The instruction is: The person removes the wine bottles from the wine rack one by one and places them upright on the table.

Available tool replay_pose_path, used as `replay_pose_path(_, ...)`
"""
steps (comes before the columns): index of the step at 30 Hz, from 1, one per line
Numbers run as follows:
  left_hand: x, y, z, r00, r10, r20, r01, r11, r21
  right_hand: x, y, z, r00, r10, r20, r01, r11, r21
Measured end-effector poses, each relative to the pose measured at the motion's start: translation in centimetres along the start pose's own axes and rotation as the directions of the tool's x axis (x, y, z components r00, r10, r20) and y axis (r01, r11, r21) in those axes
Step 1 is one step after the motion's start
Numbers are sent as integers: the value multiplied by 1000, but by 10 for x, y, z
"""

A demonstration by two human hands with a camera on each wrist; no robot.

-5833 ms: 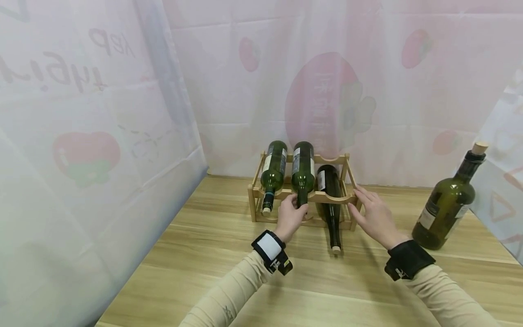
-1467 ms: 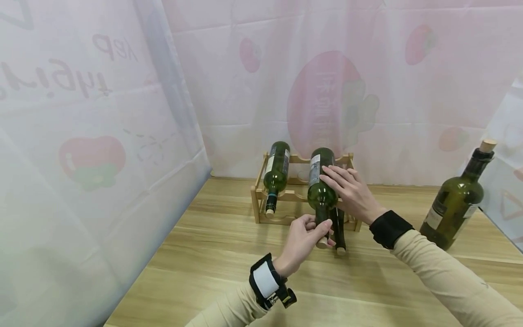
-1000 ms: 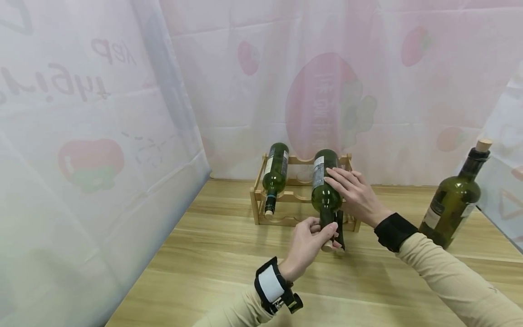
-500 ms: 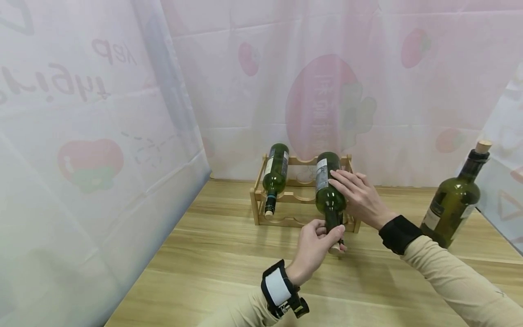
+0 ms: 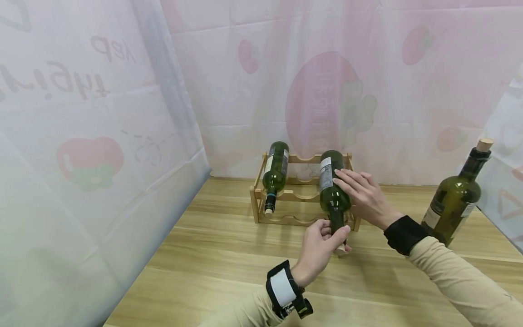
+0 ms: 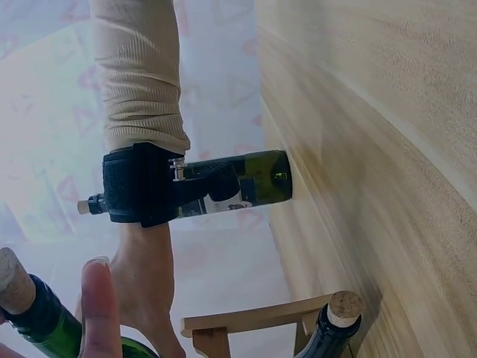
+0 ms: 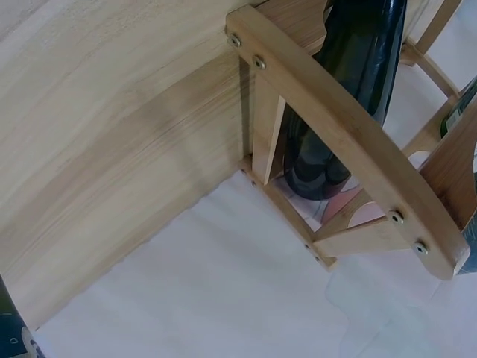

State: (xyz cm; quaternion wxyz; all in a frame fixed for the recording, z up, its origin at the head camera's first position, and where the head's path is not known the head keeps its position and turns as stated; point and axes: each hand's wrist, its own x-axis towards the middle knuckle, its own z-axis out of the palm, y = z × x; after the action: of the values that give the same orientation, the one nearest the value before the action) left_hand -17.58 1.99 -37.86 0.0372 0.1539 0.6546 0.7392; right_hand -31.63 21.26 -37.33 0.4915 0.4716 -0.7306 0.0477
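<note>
A green wine bottle lies neck toward me over the right part of the top tier of a wooden wine rack. My left hand pinches its neck just behind the cork. Across the bottle's body rest the extended fingers of my right hand, its thumb hidden. In the left wrist view the bottle's cork shows beside my left thumb. A darker bottle lies in the lower tier beneath, plain in the right wrist view and mostly covered in the head view.
Another corked bottle lies in the rack's top left slot. To the right, a tall corked green bottle stands upright on the wooden table. Printed cloth hangs behind the rack and along both sides.
The held bottle has shifted rightward from the top middle slot, the left hand keeping its neck. My right hand has gone from the rack's right end onto the bottle's body.
</note>
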Motion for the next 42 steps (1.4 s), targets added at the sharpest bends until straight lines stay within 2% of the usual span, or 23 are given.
replay_pose_path(9, -1, -3, 5, 1000, 18, -5, -18, 1000, 4, -2, 1, -3, 1000, -2, -10, 3, 1000, 9)
replay_pose_path(18, -1, -4, 9, 1000, 5, 0, -5, 1000, 9, -5, 1, -7, 1000, -6, -6, 6, 1000, -8)
replay_pose_path(33, -1, -4, 17, 999, 34, 1, -34, 999, 34, -7, 1, -10, 998, 9, -62, -12, 999, -50)
replay_pose_path(42, -2, -5, 19, 999, 34, 11, -34, 999, 25, -11, 3, -15, 1000, 6, -29, -7, 1000, -18)
